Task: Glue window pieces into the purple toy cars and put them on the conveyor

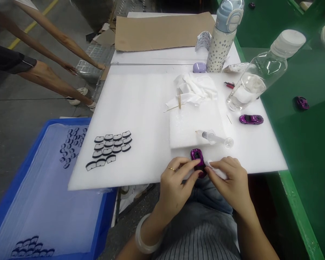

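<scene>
At the front edge of the white table, my left hand [177,180] pinches a small purple toy car [196,155] between thumb and fingers. My right hand [230,177] is closed on a piece of white tissue [218,170], its fingertips against the car's right side. Just beyond the car lies a syringe [213,138] with clear contents, on a white foam block [196,124]. Farther right, a second purple toy car [251,119] rests on the table.
Black-edged small parts [108,145] lie in rows at left. Crumpled tissue [196,88], toothpicks [179,100], a water bottle [260,76] and a dotted bottle [222,43] stand or lie behind. A blue bin [50,124] sits lower left; another person's arms [56,39] reach down beyond.
</scene>
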`<state>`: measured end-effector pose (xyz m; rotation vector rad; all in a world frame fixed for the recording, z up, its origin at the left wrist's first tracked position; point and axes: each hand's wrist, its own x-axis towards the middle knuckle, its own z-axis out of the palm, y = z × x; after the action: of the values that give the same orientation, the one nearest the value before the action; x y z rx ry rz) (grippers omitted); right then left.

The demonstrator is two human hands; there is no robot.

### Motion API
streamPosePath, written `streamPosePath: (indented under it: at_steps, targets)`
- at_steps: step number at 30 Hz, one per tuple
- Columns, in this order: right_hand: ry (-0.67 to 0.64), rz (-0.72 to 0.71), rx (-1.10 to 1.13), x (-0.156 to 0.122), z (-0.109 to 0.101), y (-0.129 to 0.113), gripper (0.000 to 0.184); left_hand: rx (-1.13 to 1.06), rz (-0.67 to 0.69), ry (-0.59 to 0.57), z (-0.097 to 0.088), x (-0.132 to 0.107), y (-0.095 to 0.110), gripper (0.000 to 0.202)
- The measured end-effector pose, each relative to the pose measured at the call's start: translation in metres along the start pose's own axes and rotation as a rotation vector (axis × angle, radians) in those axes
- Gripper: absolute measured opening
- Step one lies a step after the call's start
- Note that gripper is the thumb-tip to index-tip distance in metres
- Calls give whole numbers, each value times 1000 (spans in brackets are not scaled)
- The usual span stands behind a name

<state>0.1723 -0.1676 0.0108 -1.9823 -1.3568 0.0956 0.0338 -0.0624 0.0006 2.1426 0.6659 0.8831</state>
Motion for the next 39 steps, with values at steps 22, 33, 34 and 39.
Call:
streamPosePath:
  at_steps: [22,33,34,39]
  targets:
    - [158,-144,-140,0,-19,18,21,61,62,-140,-10,0,-11,42]
    - [81,82,-275,13,10,-23,48,127,78,-117,-4,-4,-13,53]
    - [54,93,-242,13,13,-25,51,130,63,-152,-6,-4,-13,58]
    - [182,208,-160,17,-8,11,19,204,59,-239,-8,-2,-13,74]
